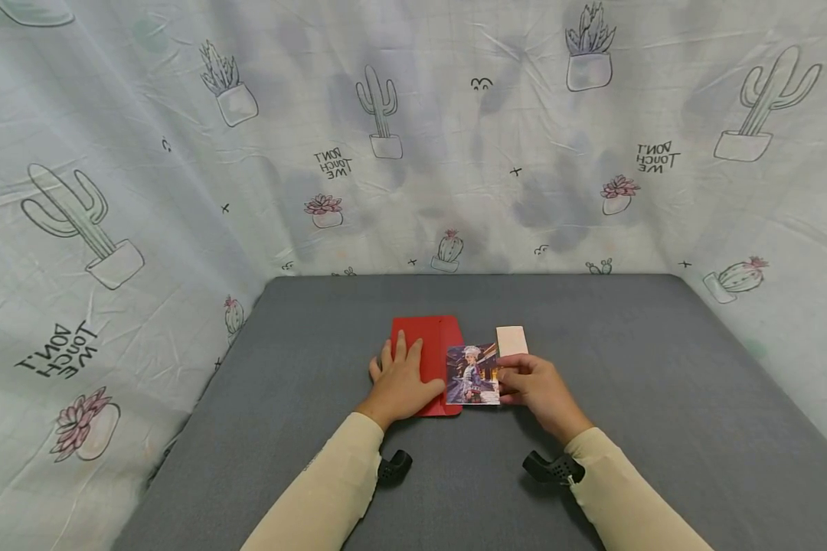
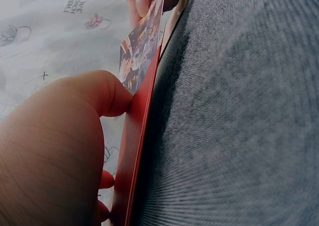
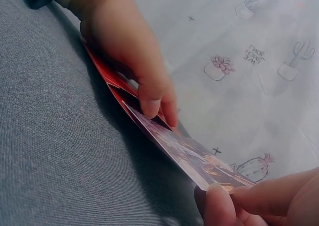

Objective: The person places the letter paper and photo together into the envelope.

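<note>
A red envelope lies flat on the grey table, its flap side toward the right. My left hand rests on it with fingers spread, and its thumb presses near the envelope's mouth. Between thumb and fingers, my right hand pinches the right edge of a glossy picture card printed with a figure in a white hat. The card's left end overlaps the red flap. In the right wrist view, that end sits at the gaping mouth of the envelope, right by the left thumb.
A small beige rectangle lies on the table just beyond the right hand, partly covered by it. Behind the table hangs a white curtain with cactus drawings. Each wrist wears a black camera mount.
</note>
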Available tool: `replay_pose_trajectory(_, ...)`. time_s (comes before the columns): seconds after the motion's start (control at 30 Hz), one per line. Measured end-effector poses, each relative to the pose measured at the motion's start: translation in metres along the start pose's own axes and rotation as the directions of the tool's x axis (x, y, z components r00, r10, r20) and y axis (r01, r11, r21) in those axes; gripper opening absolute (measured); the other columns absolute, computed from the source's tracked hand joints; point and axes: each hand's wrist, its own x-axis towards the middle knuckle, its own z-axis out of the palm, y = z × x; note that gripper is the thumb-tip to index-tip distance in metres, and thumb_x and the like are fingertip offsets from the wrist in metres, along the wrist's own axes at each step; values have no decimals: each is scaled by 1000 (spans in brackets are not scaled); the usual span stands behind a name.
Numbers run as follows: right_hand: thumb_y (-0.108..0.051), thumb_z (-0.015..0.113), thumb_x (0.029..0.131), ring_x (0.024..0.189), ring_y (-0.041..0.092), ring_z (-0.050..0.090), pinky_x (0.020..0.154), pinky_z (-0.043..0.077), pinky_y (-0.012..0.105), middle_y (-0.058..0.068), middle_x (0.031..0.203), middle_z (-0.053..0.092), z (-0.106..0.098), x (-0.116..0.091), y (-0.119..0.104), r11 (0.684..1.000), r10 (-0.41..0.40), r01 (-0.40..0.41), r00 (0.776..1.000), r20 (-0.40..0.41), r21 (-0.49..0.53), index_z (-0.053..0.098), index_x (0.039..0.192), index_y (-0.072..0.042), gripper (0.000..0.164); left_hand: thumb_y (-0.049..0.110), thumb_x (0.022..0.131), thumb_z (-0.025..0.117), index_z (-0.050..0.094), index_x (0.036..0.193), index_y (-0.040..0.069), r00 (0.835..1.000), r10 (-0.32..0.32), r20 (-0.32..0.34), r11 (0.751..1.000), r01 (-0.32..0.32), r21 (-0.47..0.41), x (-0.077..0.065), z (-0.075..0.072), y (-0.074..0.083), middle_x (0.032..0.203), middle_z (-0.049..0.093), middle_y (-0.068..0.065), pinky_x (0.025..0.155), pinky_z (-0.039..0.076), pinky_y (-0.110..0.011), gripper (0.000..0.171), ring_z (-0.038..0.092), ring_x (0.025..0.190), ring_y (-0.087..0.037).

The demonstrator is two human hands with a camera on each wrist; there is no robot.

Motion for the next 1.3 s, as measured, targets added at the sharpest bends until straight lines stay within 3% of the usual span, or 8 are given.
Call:
replay_pose_trajectory(0.6,5,62,105,83,21,70,70,63,33,15,101,70,7,-4,4,999,-22,19,998,63,43,59,135,19,34,53,89,63,33,172,12,1000,-1,-2,1000,1,-5,-2,1,0,181,8,-18,119,3,-75,97,3,162,-49)
replay_pose_trajectory(1.3,4,65,103,80,21,70,65,62,33,14,96,71,8,-3,4,999,-2,-3,992,123,35,61,131,18,31,55,90,62,32,173,14,1000,-21,13,1000,21,14,0,3,-1,181,6,-16,119,2,-74,98,1,162,-48)
